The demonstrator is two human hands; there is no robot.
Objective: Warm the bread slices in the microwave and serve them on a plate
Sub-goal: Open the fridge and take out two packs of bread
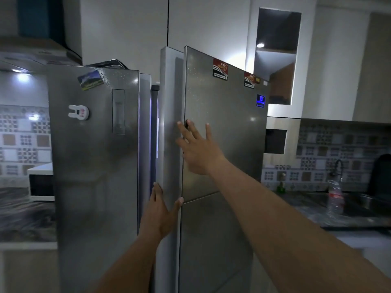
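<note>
A steel side-by-side fridge fills the middle of the view. Its right door point(224, 127) stands ajar, with light showing in the gap beside the left door point(93, 144). My right hand point(198, 149) lies flat on the front of the right door, fingers spread. My left hand point(161, 212) rests on the inner edge of that door, thumb on its front, fingers apart. A white microwave point(41, 185) sits on the counter at the far left, partly hidden by the fridge. No bread or plate is in view.
A dark marbled counter point(25, 216) runs left of the fridge. To the right, a counter with a sink point(359, 199) holds a clear plastic bottle point(335, 196) and a tap. Wall cabinets hang above.
</note>
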